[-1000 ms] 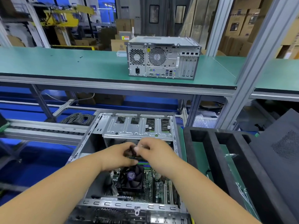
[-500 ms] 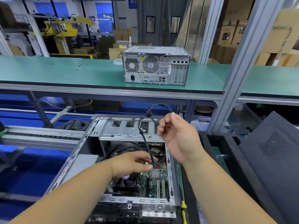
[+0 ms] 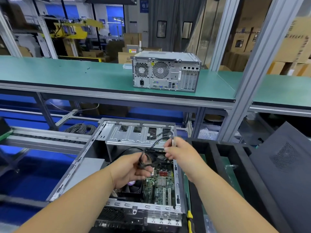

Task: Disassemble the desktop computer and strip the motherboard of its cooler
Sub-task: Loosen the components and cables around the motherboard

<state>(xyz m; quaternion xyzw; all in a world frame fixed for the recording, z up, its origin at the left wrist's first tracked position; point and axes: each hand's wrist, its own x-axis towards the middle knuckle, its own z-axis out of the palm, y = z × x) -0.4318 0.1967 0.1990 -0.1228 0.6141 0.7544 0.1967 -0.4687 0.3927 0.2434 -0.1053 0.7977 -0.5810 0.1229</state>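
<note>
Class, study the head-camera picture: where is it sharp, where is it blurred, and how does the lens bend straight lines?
Head view: the closed computer on the green shelf is sharp; the right hand and the black cable it pinches smear with motion; the left hand is softer too. The wide lens makes the aluminium post lean, and the lighting is even overhead.

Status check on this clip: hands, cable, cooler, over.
Left hand and right hand both grip the thin black cable above the open grey computer case. Black fan cooler on green motherboard, partly behind left hand.
</note>
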